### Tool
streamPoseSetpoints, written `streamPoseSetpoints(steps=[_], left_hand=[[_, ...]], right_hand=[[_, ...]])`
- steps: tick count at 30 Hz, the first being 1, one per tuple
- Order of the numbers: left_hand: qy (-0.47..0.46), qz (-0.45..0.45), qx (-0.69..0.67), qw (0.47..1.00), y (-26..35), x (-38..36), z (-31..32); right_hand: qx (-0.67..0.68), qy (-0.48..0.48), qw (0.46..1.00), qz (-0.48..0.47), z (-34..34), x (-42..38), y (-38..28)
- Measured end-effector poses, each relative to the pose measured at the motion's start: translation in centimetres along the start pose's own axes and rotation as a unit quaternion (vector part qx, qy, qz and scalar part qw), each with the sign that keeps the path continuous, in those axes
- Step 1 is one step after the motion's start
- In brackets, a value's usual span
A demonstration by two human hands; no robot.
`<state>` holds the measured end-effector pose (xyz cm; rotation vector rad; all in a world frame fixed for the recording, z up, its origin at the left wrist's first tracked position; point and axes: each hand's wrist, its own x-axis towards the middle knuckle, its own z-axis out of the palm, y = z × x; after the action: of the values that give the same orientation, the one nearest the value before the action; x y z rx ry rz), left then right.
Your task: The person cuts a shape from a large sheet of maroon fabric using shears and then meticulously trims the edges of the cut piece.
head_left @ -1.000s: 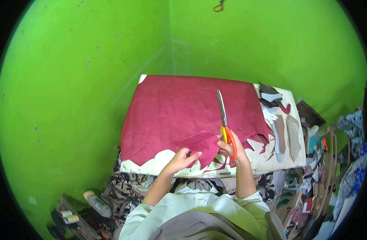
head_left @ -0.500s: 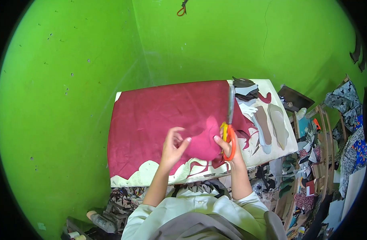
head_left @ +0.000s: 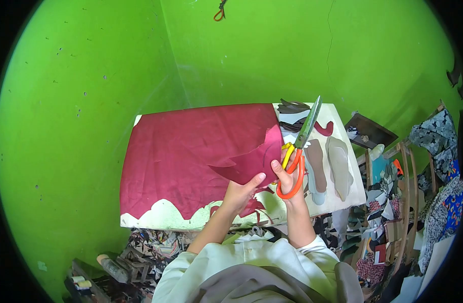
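Note:
In the head view a cut maroon piece of material (head_left: 253, 162) with a pointed left end is held up over the table. My left hand (head_left: 241, 194) pinches its lower edge, thumb on top. My right hand (head_left: 291, 188) has its thumb by the right edge of the piece and also holds scissors (head_left: 308, 126) with orange and yellow handles. Their blades look closed and point up and away. Beneath lies a large maroon sheet (head_left: 186, 146) with a scalloped front edge. Small maroon scraps (head_left: 252, 206) lie near the table's front edge.
On the right of the pale table (head_left: 350, 194) lie a brown sole-shaped piece (head_left: 317, 164), grey sole-shaped pieces (head_left: 338, 164), a curved maroon offcut (head_left: 324, 129) and dark strips (head_left: 293, 107). Wooden racks (head_left: 407, 197) with fabric scraps stand at right. Green walls rise behind and at left.
The maroon piece has turned and spread out, and my left hand has come right to its lower edge. The scissors have tilted to the right. The whole view has shifted slightly.

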<state>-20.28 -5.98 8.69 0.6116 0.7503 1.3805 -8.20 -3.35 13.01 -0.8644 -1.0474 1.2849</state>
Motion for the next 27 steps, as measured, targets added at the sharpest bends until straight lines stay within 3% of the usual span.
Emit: streamPoseSetpoints(steps=[1,5,9,13,17,20,25,26,27], left_hand=[[0.030,-0.005,0.015,0.999,-0.2,0.2,0.5],[0.114,0.099,-0.091,0.984,0.6,-0.1,3.8],[0.154,0.175,-0.114,0.966,0.4,0.0,4.9],[0.194,0.200,-0.029,0.960,-0.6,-0.6,5.9],[0.186,0.211,0.051,0.958,-1.6,-1.3,6.4],[0.166,0.186,0.118,0.961,-1.6,-1.6,6.4],[0.231,0.214,0.056,0.948,-0.6,-1.4,6.9],[0.242,0.219,0.036,0.945,-0.2,-1.3,7.1],[0.254,0.248,0.018,0.935,0.1,-1.0,7.4]], right_hand=[[-0.005,0.000,0.999,0.039,-0.5,0.0,-0.6],[0.091,-0.143,0.985,0.024,-4.3,0.6,-0.3],[0.054,-0.209,0.976,-0.019,-5.9,0.6,0.7],[0.053,-0.204,0.977,0.046,-5.5,0.5,0.5],[0.034,-0.123,0.991,0.032,-4.3,1.0,0.3],[0.037,-0.143,0.988,0.044,-4.9,1.9,0.1],[0.151,-0.264,0.950,0.069,-6.1,2.6,0.5],[0.118,-0.276,0.950,0.082,-6.3,2.5,0.4],[0.121,-0.268,0.941,0.168,-6.4,2.4,0.3]])
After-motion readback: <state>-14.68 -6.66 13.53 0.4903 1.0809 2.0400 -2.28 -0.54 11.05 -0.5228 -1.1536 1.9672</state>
